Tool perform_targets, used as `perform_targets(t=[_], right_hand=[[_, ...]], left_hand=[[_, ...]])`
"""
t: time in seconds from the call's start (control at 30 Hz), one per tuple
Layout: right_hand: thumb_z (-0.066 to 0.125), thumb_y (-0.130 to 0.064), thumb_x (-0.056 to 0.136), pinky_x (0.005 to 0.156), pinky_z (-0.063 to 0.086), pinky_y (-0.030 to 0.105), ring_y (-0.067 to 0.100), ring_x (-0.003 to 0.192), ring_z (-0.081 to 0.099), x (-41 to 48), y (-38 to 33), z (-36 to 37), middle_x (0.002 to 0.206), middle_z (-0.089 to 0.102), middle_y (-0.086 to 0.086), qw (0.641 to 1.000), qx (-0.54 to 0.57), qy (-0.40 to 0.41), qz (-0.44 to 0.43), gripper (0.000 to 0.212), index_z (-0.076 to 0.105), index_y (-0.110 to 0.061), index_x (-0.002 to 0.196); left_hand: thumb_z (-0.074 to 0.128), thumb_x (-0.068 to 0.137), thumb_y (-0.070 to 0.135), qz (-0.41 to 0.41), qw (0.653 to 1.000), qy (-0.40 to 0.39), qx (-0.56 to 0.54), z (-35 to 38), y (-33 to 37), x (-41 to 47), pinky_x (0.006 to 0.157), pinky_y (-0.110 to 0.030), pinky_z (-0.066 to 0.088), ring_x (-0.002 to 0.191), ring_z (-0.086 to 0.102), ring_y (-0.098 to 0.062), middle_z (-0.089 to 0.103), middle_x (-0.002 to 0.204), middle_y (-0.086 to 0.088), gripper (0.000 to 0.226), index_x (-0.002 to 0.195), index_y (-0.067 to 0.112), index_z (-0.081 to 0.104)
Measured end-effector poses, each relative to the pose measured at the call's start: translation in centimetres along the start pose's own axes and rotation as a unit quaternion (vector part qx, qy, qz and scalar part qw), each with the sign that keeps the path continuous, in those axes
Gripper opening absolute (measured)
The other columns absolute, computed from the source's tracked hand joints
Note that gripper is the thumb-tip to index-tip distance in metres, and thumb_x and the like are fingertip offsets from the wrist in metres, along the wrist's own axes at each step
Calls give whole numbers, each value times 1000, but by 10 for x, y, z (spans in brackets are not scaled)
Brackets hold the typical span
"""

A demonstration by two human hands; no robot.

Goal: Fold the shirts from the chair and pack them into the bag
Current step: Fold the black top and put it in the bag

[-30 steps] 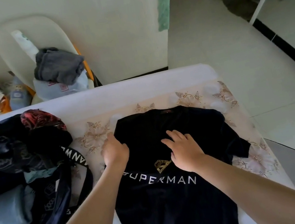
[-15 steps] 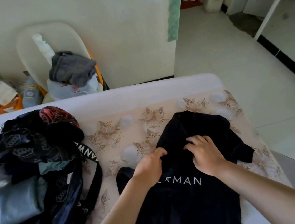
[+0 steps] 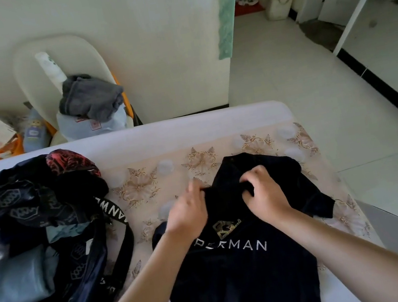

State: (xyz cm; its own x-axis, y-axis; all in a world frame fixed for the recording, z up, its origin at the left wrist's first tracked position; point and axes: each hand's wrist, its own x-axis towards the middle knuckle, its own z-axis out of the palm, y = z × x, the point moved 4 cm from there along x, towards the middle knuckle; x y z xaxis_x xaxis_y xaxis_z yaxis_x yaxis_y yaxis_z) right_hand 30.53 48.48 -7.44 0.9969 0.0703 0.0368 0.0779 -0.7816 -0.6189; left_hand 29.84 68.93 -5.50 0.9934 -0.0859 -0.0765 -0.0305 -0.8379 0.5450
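Gathering it up now: a second ago both hands lay flat on the black Superman T-shirt, spread out chest-up; since then its left side has been swept inward, and now the left hand and right hand each pinch a raised ridge of cloth just above the logo, fingers curled into it; the collar end lies beyond that ridge, the right sleeve still sticks out, the hem runs back toward the person; so, by my reading, the fold is only begun and nothing of this shirt is bag-ready yet. The shirt lies on a bed with a floral cover; left of the shirt the dark patterned bag gapes open, folded clothes already inside; beyond the shirt, past the bed's far edge, the chair still holds a grey shirt atop a pale shirt; right of the shirt, pale tiled floor runs off to a doorway.
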Motion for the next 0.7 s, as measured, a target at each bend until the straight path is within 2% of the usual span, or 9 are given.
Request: perform_targets(t=[0.1,0.13,0.2,0.23,0.3,0.37,0.43,0.57,0.7], right_hand=[[65,-14,91,73,57,27,9,82,59,11,-14,-1,127,43,-2,999,34,30,15,36,54,-19,125],[63,-16,92,79,56,29,11,90,59,12,-17,3,132,40,-2,999,19,7,25,38,52,-20,129],[60,-19,93,96,49,35,17,112,54,10,-16,14,138,38,-1,996,-55,-42,48,41,49,-23,133],[58,-21,94,103,44,38,20,122,49,6,-12,20,142,37,0,992,-95,-58,62,43,48,-24,135],[55,-28,95,111,34,43,24,137,35,-6,1,29,150,32,3,978,-160,-78,110,48,41,-26,141],[52,-40,96,115,26,51,28,146,21,-18,18,33,157,23,8,957,-212,-95,173,59,30,-26,149],[55,-54,92,115,20,61,31,150,6,-23,35,30,163,9,11,942,-220,-110,229,77,17,-28,153],[74,-72,66,109,26,66,33,151,-6,-14,68,17,164,-17,6,938,-137,-153,280,123,-6,-42,154],[68,-83,62,113,17,68,29,148,-26,13,83,21,158,-36,0,939,-152,-215,224,129,-16,-45,152]], left_hand=[[37,102,16,-126,978,164,32,-63,-23,17,68,-37,40,85,55,-27,53,100,-5,16,115,12,45],[40,101,15,-164,965,191,72,-81,-35,22,69,-39,41,92,57,-32,54,108,-8,18,117,11,45],[49,95,11,-233,940,190,160,-100,-59,28,84,-44,43,113,50,-37,47,128,-15,34,128,12,41],[54,89,7,-244,936,171,189,-98,-65,29,94,-45,40,119,43,-37,41,135,-16,48,133,15,38],[54,80,-1,-170,958,136,185,-74,-61,32,102,-44,35,124,38,-34,39,138,-11,63,138,20,40],[51,82,-3,-41,989,62,128,-33,-42,32,106,-40,35,127,39,-27,44,140,-5,61,138,21,47],[52,92,5,34,993,-59,95,11,-28,29,114,-38,31,139,33,-23,39,150,-1,57,145,22,43],[45,97,55,-2,954,-214,209,60,-41,28,118,-60,7,151,-14,-23,-14,164,5,79,157,34,-3],[29,76,91,-94,942,-215,239,53,-77,34,109,-73,3,146,-29,-26,-34,157,8,104,151,39,-22]])
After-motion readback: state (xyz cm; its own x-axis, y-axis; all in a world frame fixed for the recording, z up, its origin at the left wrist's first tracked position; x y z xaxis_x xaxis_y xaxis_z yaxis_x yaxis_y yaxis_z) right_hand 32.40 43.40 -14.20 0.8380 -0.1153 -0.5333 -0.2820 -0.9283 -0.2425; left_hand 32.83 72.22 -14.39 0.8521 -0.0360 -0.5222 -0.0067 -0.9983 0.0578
